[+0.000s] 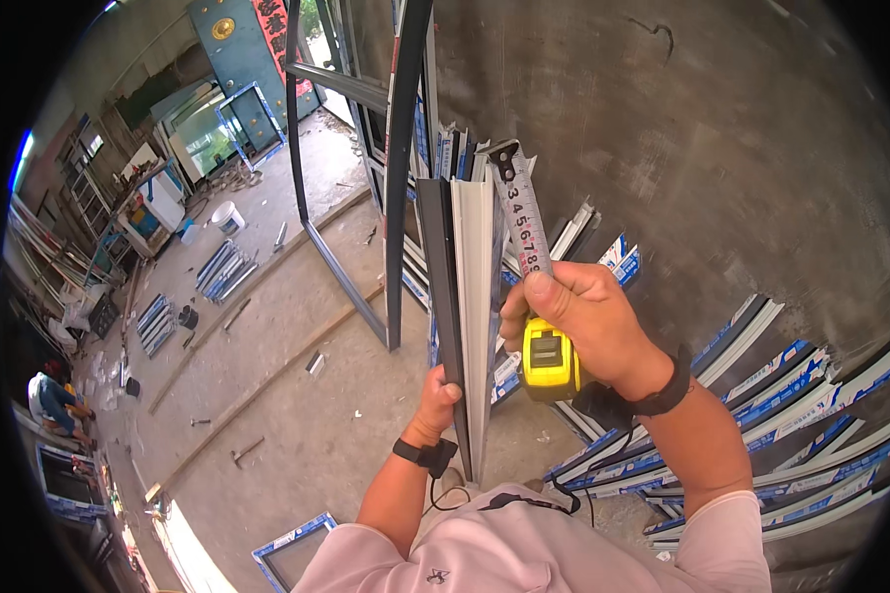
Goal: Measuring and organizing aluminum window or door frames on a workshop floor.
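Observation:
My left hand (438, 398) grips a tall metal frame profile (472, 296), dark on one side and white on the other, which stands upright in front of me. My right hand (583, 321) holds a yellow tape measure (549, 361). Its white blade (522, 212) is pulled out upward alongside the top end of the profile, with my thumb pressing on the blade. Both wrists wear dark bands.
Several film-wrapped profiles (761, 395) lean against the grey wall (682, 128) on the right. A dark arched frame (400, 168) stands just left of the profile. Frames and scraps (218, 267) lie on the concrete floor. A person (54, 400) crouches at far left.

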{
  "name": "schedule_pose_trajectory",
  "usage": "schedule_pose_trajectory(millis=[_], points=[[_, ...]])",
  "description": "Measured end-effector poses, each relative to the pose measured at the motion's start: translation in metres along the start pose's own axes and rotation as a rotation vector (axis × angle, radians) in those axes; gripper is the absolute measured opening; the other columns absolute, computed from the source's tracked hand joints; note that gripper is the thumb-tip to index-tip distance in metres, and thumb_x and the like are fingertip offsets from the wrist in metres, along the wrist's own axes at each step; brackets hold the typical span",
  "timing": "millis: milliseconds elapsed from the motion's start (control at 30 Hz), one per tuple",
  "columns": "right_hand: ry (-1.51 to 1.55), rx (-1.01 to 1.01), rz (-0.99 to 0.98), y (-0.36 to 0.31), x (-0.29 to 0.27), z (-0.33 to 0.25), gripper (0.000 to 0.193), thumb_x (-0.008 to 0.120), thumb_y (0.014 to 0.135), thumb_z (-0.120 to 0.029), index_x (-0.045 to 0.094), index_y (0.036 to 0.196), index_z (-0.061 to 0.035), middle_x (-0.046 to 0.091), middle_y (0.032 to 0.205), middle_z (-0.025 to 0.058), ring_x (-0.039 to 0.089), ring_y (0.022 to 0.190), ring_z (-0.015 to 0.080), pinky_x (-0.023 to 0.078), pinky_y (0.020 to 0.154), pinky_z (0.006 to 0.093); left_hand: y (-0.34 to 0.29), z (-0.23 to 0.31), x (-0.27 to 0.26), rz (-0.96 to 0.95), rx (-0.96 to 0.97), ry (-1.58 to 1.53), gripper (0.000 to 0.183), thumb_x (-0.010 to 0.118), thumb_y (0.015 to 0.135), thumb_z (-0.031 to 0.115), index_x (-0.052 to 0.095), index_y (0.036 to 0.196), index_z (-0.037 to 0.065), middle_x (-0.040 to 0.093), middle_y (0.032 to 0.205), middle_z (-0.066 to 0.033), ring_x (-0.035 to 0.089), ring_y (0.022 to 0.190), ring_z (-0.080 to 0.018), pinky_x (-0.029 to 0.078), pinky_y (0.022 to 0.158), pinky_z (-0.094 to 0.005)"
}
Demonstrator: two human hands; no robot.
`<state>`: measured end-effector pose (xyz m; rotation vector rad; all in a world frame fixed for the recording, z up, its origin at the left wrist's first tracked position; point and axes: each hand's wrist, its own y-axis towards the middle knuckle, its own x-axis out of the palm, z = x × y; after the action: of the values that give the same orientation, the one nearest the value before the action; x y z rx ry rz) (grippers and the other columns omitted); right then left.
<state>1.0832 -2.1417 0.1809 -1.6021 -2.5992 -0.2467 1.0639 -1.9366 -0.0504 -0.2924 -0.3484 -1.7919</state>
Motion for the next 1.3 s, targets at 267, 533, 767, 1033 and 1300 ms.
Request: schedule_pose_trajectory(millis=[267, 533, 767, 1033, 1300], points=[[-0.012, -0.013, -0.015, 0.012, 0.02, 0.011, 0.039, 0.055, 0.096, -0.037, 0.065, 0.089, 0.0003, 0.066, 0.079, 0.0061, 0.063, 0.073, 0.0122, 0.052, 0.068, 0.0266, 0.001, 0.01, -0.014, -0.016, -0.007, -0.043, 0.089, 0.07, 0.064, 0.074, 0.06, 0.112, 0.0, 0.064, 0.095, -0.0017, 0.06, 0.084, -0.0108, 0.05, 0.074, -0.026], [-0.072, -0.035, -0.025, 0.017, 0.039, 0.007, 0.038, 0.058, 0.095, -0.037, 0.065, 0.092, 0.0001, 0.066, 0.079, 0.0074, 0.064, 0.072, 0.0136, 0.053, 0.066, 0.0263, -0.009, 0.007, -0.025, -0.008, -0.021, -0.065, 0.088, 0.07, 0.066, 0.073, 0.059, 0.113, 0.0, 0.064, 0.096, -0.0023, 0.06, 0.087, -0.0116, 0.05, 0.076, -0.0268], [-0.126, -0.005, -0.083, 0.017, 0.043, 0.042, 0.037, 0.058, 0.095, -0.035, 0.064, 0.101, 0.0007, 0.065, 0.083, 0.0064, 0.063, 0.074, 0.0128, 0.052, 0.068, 0.0249, -0.002, 0.052, -0.023, 0.105, 0.136, -0.109, 0.094, 0.066, 0.066, 0.076, 0.051, 0.125, 0.004, 0.06, 0.109, -0.0026, 0.058, 0.098, -0.0149, 0.048, 0.08, -0.0289], [-0.085, 0.257, -0.069, -0.075, -0.024, 0.211, 0.045, 0.069, 0.087, -0.028, 0.057, 0.122, -0.0026, 0.053, 0.126, 0.0115, 0.06, 0.103, 0.017, 0.049, 0.086, 0.0304, 0.01, 0.21, -0.047, 0.418, 0.467, -0.219, 0.074, 0.051, 0.076, 0.077, 0.053, 0.097, 0.006, 0.052, 0.076, -0.0067, 0.042, 0.066, -0.0176, 0.038, 0.064, -0.0327], [-0.387, 0.47, -0.19, -0.135, -0.059, 0.27, 0.066, 0.069, 0.083, -0.029, 0.043, 0.141, -0.011, 0.016, 0.156, 0.0177, 0.034, 0.137, 0.0323, 0.03, 0.111, 0.0417, -0.043, 0.301, -0.11, 0.317, 0.515, -0.319, 0.047, 0.059, 0.082, 0.047, 0.046, 0.084, 0.003, 0.043, 0.072, -0.0049, 0.033, 0.063, -0.0158, 0.03, 0.06, -0.0294]])
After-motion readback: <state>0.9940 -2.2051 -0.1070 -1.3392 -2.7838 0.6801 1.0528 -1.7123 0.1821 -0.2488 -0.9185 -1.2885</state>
